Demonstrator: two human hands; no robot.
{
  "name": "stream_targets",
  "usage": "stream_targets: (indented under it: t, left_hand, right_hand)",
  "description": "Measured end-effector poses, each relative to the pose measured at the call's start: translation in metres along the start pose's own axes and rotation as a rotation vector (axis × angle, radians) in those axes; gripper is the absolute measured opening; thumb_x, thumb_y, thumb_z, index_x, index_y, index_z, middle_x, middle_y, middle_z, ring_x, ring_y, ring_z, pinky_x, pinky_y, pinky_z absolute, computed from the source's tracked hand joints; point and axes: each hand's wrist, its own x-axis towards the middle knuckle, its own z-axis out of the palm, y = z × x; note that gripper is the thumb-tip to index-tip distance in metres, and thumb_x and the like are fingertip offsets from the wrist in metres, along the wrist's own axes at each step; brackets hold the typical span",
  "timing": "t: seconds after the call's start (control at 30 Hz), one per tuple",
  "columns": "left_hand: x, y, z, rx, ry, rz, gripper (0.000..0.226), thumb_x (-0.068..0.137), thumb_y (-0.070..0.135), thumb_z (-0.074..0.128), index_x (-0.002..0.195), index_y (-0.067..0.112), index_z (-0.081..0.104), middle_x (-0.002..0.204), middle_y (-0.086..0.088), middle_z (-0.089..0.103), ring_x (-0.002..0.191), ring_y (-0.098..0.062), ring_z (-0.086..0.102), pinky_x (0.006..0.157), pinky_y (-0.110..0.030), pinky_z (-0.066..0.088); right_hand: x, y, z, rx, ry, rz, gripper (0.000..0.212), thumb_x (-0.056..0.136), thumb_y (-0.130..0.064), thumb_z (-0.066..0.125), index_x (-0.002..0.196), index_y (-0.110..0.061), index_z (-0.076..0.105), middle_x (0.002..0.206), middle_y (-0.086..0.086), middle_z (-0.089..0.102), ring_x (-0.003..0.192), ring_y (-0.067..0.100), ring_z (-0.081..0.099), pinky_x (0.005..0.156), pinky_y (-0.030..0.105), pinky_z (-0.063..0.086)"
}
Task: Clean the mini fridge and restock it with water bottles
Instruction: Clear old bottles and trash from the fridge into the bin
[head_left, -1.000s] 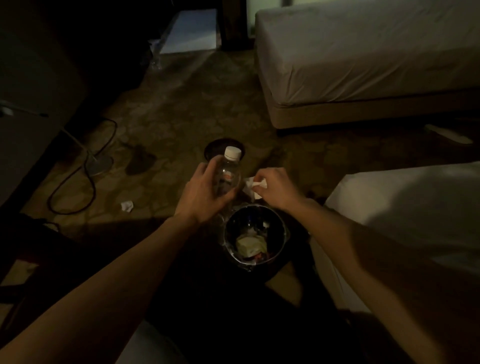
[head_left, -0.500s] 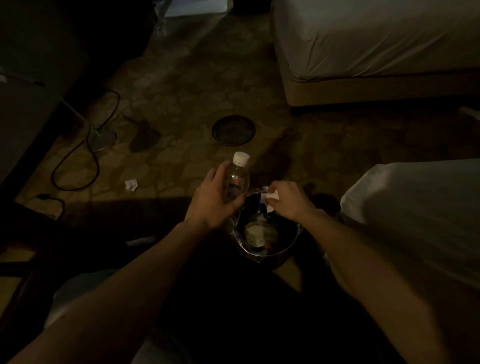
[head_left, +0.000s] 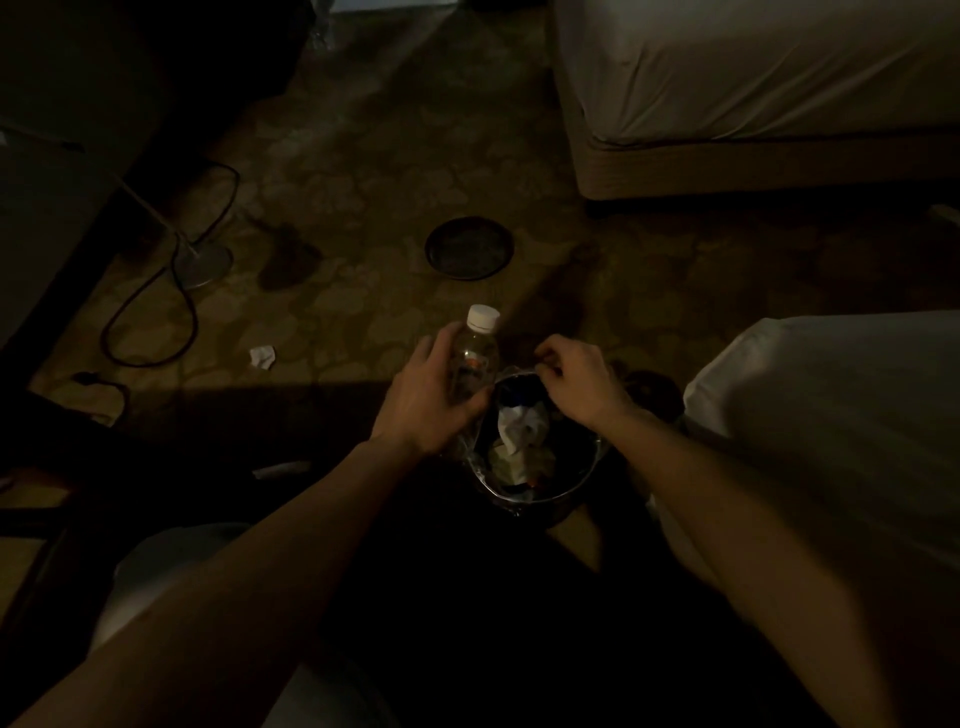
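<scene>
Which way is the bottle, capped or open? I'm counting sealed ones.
Capped: a white cap sits on the bottle, held upright in the left hand.

Count: 1 clear plastic water bottle with white cap (head_left: 475, 349), 1 round metal-rimmed waste bin (head_left: 535, 496), 1 dark round lid (head_left: 469, 255) on carpet, 1 crumpled white paper scrap (head_left: 262, 357), 2 white-sheeted beds (head_left: 753, 78) (head_left: 831, 415), 2 bare hands (head_left: 431, 400) (head_left: 576, 382)

dim hotel bedroom: two beds (head_left: 753, 67), carpet (head_left: 374, 156)
</scene>
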Motion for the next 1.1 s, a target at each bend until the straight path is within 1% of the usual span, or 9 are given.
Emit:
stream_targets:
  t: [0.07, 0.17, 0.23, 0.33, 0.5, 0.63, 0.77, 0.97, 1.1]
  left_hand:
    - [0.000, 0.002, -0.002, -0.002, 0.004, -0.001, 0.085, 0.081, 0.042, 0.073, 0.150, 0.031, 0.023, 0.140, -0.001, 0.043, 0.118, -0.020, 0.052, 0.096, -0.047, 0.051]
    - [0.001, 0.008, -0.006, -0.005, 0.023, 0.005, 0.087, 0.081, 0.041, 0.074, 0.149, 0.030, 0.023, 0.141, 0.000, 0.043, 0.118, -0.018, 0.052, 0.096, -0.045, 0.051]
    - [-0.001, 0.010, -0.008, -0.008, 0.023, 0.002, 0.088, 0.080, 0.040, 0.075, 0.150, 0.027, 0.023, 0.144, -0.001, 0.042, 0.121, -0.018, 0.051, 0.098, -0.044, 0.050]
    - [-0.007, 0.013, -0.008, -0.023, 0.027, 0.019, 0.085, 0.081, 0.040, 0.074, 0.149, 0.025, 0.025, 0.144, -0.002, 0.041, 0.119, -0.019, 0.053, 0.094, -0.044, 0.053]
    - [-0.012, 0.017, -0.006, 0.008, -0.006, 0.045, 0.085, 0.079, 0.042, 0.075, 0.147, 0.021, 0.029, 0.140, -0.002, 0.044, 0.117, -0.020, 0.055, 0.094, -0.046, 0.051]
    - [-0.015, 0.014, -0.007, 0.156, -0.048, 0.007, 0.095, 0.079, 0.053, 0.072, 0.152, 0.023, 0.018, 0.149, -0.001, 0.035, 0.126, -0.023, 0.050, 0.094, -0.045, 0.050]
    - [-0.017, 0.008, -0.010, 0.351, -0.032, -0.010, 0.091, 0.083, 0.062, 0.063, 0.152, 0.025, 0.018, 0.147, -0.002, 0.035, 0.123, -0.022, 0.050, 0.088, -0.039, 0.051]
    - [-0.020, -0.008, -0.003, 0.414, -0.029, -0.025, 0.085, 0.085, 0.063, 0.057, 0.151, 0.022, 0.021, 0.148, -0.003, 0.035, 0.128, -0.024, 0.046, 0.100, -0.041, 0.045]
    - [-0.017, -0.017, 0.000, 0.435, -0.017, -0.033, 0.085, 0.084, 0.065, 0.055, 0.150, 0.022, 0.024, 0.146, -0.004, 0.037, 0.127, -0.024, 0.047, 0.101, -0.041, 0.043]
  right_hand:
    - [-0.002, -0.013, -0.007, 0.114, -0.009, -0.015, 0.026, 0.094, -0.021, 0.062, 0.117, -0.010, 0.062, 0.110, 0.006, 0.066, 0.103, 0.022, 0.063, 0.091, 0.041, 0.054]
    - [-0.012, -0.039, -0.023, 0.381, -0.058, -0.072, 0.033, 0.092, -0.032, 0.058, 0.119, -0.013, 0.059, 0.104, 0.006, 0.066, 0.095, 0.023, 0.066, 0.082, 0.049, 0.057]
    - [-0.020, -0.052, -0.028, 0.459, -0.094, -0.139, 0.041, 0.087, -0.048, 0.055, 0.117, -0.021, 0.057, 0.099, 0.000, 0.066, 0.092, 0.020, 0.068, 0.077, 0.046, 0.058]
    - [-0.027, -0.067, -0.029, 0.356, -0.107, -0.203, 0.051, 0.080, -0.064, 0.062, 0.116, -0.029, 0.053, 0.104, -0.006, 0.067, 0.095, 0.011, 0.067, 0.080, 0.039, 0.058]
    - [-0.031, -0.065, -0.023, 0.254, -0.009, -0.206, 0.043, 0.078, -0.044, 0.076, 0.109, -0.025, 0.053, 0.096, -0.008, 0.066, 0.092, 0.011, 0.064, 0.083, 0.038, 0.055]
    - [-0.030, -0.048, -0.023, 0.158, -0.015, -0.170, 0.049, 0.074, -0.050, 0.076, 0.107, -0.022, 0.054, 0.096, -0.004, 0.065, 0.090, 0.014, 0.063, 0.080, 0.040, 0.055]
    - [-0.025, -0.029, -0.021, 0.120, 0.001, -0.111, 0.049, 0.077, -0.046, 0.077, 0.108, -0.017, 0.052, 0.098, 0.000, 0.063, 0.093, 0.018, 0.062, 0.075, 0.033, 0.050]
    - [-0.020, -0.007, -0.006, 0.060, -0.074, 0.023, 0.062, 0.084, -0.044, 0.073, 0.132, -0.014, 0.047, 0.129, 0.009, 0.058, 0.117, 0.026, 0.057, 0.095, 0.041, 0.050]
    - [-0.018, -0.003, 0.000, -0.050, -0.086, 0.028, 0.051, 0.092, -0.041, 0.063, 0.133, -0.015, 0.046, 0.129, 0.009, 0.057, 0.113, 0.028, 0.058, 0.089, 0.038, 0.051]
